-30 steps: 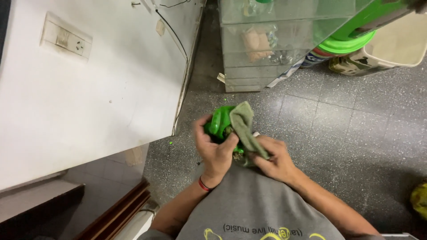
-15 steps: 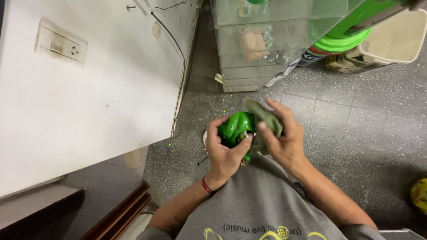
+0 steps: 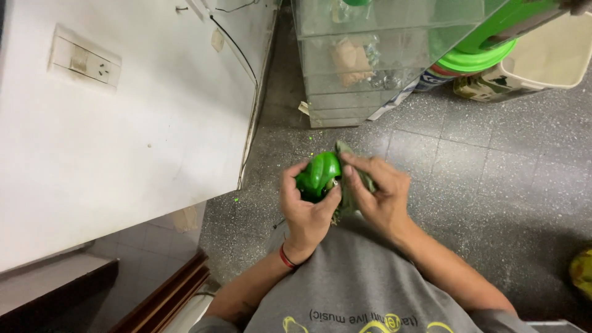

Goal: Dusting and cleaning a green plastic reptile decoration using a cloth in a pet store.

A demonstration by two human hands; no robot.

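Observation:
A shiny green plastic object (image 3: 318,174) sits in my left hand (image 3: 305,208), which grips it from below and the side. My right hand (image 3: 378,192) presses a greyish-green cloth (image 3: 356,179) against the right side of the object, fingers spread over the cloth. Both hands are held in front of my grey shirt, above a speckled grey floor. A red band is around my left wrist. Part of the cloth is hidden under my right hand.
A white wall (image 3: 123,135) with a socket plate (image 3: 83,58) is at the left. A glass cabinet (image 3: 370,55) stands ahead on the floor. A green round lid (image 3: 478,58) and a cream bin (image 3: 542,55) are at top right.
The cloth hung over the green object earlier; now my right hand has moved it to the object's right side. Both hands shifted slightly right and the green object shows more.

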